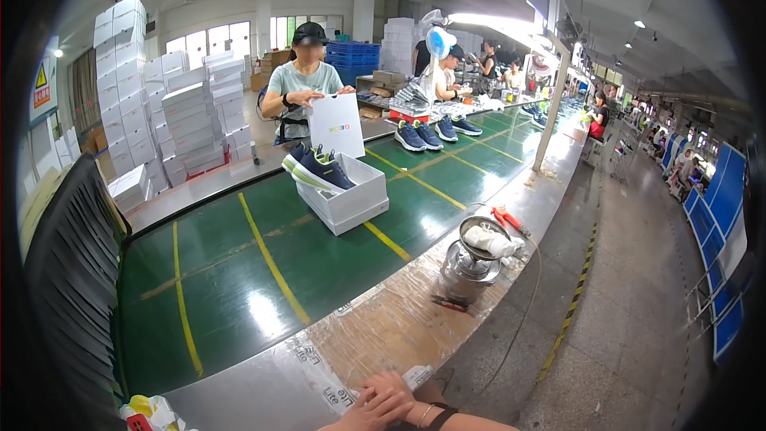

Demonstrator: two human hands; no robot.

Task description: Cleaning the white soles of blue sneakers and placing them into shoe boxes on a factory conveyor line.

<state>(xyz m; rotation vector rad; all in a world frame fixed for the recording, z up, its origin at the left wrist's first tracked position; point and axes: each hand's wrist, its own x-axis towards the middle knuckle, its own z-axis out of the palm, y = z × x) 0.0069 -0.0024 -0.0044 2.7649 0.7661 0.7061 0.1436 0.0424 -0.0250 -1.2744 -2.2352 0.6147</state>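
Observation:
My left hand (371, 413) lies across my right hand (389, 385) near the wrist, at the near edge of the work ledge. Neither hand holds anything that I can see; the fingers of both rest loosely, and some are hidden by the overlap. A bracelet and a dark band circle my right wrist. Beneath and ahead of them, brown board under clear film (391, 327) covers the ledge. Beyond, on the green conveyor belt (215, 287), stands an open white shoebox (343, 211) with a pair of navy sneakers (323, 169) propped on its rim.
Across the belt a person (302, 84) holds a white box lid (337, 124). More sneakers (419, 136) stand farther along. A metal canister (469, 271) with a dish on top and a red air gun (507, 219) sit at right. Black flaps (72, 271) hang at left.

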